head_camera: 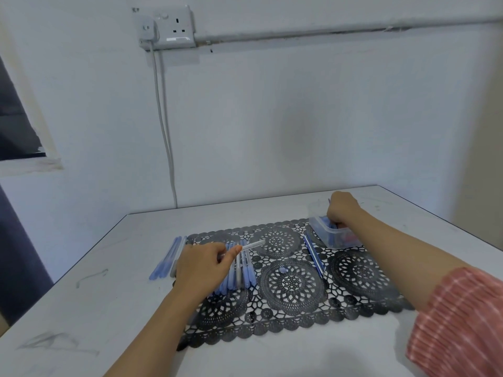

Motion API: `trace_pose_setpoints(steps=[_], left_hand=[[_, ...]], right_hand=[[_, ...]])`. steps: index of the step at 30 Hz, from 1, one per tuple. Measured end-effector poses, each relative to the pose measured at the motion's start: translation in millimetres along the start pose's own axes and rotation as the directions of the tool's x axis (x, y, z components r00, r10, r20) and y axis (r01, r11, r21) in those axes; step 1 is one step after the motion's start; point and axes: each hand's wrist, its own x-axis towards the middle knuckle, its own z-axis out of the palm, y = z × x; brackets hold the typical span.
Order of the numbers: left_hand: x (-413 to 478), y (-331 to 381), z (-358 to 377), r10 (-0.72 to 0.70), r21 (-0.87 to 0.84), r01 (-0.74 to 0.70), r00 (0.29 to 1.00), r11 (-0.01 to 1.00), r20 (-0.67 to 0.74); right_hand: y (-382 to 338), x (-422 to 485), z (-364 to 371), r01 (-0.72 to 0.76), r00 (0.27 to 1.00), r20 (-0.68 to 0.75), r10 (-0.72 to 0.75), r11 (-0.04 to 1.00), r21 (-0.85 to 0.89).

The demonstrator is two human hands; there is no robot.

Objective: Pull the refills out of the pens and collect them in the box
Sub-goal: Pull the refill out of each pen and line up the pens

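**A:** The box (340, 238) first; clear plastic, on the far right corner of the black lace mat (294, 289), blue refills lying inside. The right hand (343, 209) is right over it, fingers curled into a fist round a refill (328, 202); its thin end pokes up beside the knuckles.

**B:** And a few loose refills (315, 254) lie on the mat just left of the box; side by side, running towards the person.

**A:** Over to the left hand (202, 263); thumb and fingers pinch a clear pen barrel (251, 244), slanting up to the right above a row of blue pens (239, 270) on the mat's left part.

**B:** A second bunch of pens (168, 258) lies off the mat, just past its left edge, on the white table (81, 308). A small blue piece (284, 270) sits alone mid-mat; what it is, I cannot tell.

**A:** Behind, a wall socket (174, 28); its cable (166, 131) hangs down behind the table's far edge.
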Motion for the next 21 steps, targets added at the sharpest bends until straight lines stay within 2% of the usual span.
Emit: trace_pose_setpoints(steps=[4, 8, 10, 13, 15, 17, 19, 21], left_hand=[[0.3, 0.0, 0.4, -0.003, 0.011, 0.003, 1.0, 1.0, -0.002], [0.0, 0.0, -0.1, -0.012, 0.017, 0.012, 1.0, 1.0, -0.001], [0.1, 0.3, 0.0, -0.016, 0.014, 0.016, 1.0, 1.0, -0.004], [-0.9, 1.2, -0.1, -0.015, 0.026, 0.015, 1.0, 1.0, -0.005], [-1.5, 0.8, -0.1, -0.017, 0.025, 0.017, 1.0, 1.0, -0.006], [-1.1, 0.1, -0.2, -0.022, 0.02, 0.022, 1.0, 1.0, -0.006], [-0.4, 0.0, 0.2, -0.026, 0.017, 0.026, 1.0, 1.0, -0.008], [-0.5, 0.4, 0.8, -0.026, 0.01, 0.026, 1.0, 1.0, -0.01]], right_hand=[[-7.8, -0.4, -10.1, 0.028, 0.987, -0.161, 0.015, 0.965, 0.261], [-21.7, -24.6, -27.4, 0.24, 0.948, -0.312, -0.063, 0.785, 0.571], [-29.2, -47.0, -34.4, 0.293, 0.946, -0.307, -0.105, 0.681, 0.671], [-34.6, -72.8, -33.2, 0.31, 0.951, -0.239, -0.197, 0.591, 0.745], [-34.3, -86.7, -29.6, 0.348, 0.937, -0.25, -0.245, 0.579, 0.737], [-29.5, -99.5, -22.9, 0.457, 0.888, -0.355, -0.292, 0.642, 0.615], [-21.4, -106.7, -11.5, 0.601, 0.775, -0.49, -0.398, 0.704, 0.378], [-13.8, -106.8, 3.6, 0.712, 0.65, -0.564, -0.509, 0.668, 0.217]])
